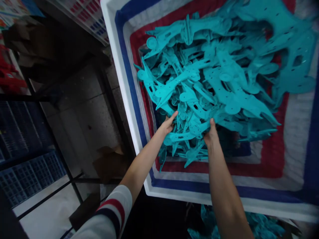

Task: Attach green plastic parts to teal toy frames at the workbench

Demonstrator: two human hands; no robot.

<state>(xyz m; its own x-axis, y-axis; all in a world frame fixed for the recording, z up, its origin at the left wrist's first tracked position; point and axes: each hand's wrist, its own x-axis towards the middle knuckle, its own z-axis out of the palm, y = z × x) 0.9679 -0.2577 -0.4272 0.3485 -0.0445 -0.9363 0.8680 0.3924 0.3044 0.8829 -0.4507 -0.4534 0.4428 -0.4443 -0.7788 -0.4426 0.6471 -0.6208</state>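
Observation:
Turquoise plastic parts (194, 96), flat and pointed with round discs and slots, lie in a tangled heap inside a large white bin (127, 86) lined with red, white and blue striped fabric. My left hand (169, 123) reaches into the lower left of the heap, its thumb stretched along the parts and its other fingers hidden below. My right hand (211, 134) is to the right of it, thumb up, with the fingers curled under the parts. Between both hands lies a clump of turquoise plastic parts (186, 136), gripped from either side.
Left of the bin stands a dark metal frame (57, 136) with blue crates (32, 176) beside it. A white basket (87, 16) is at the top left. More turquoise pieces (264, 225) lie below the bin's near edge. A brown cardboard piece (109, 162) rests on the floor.

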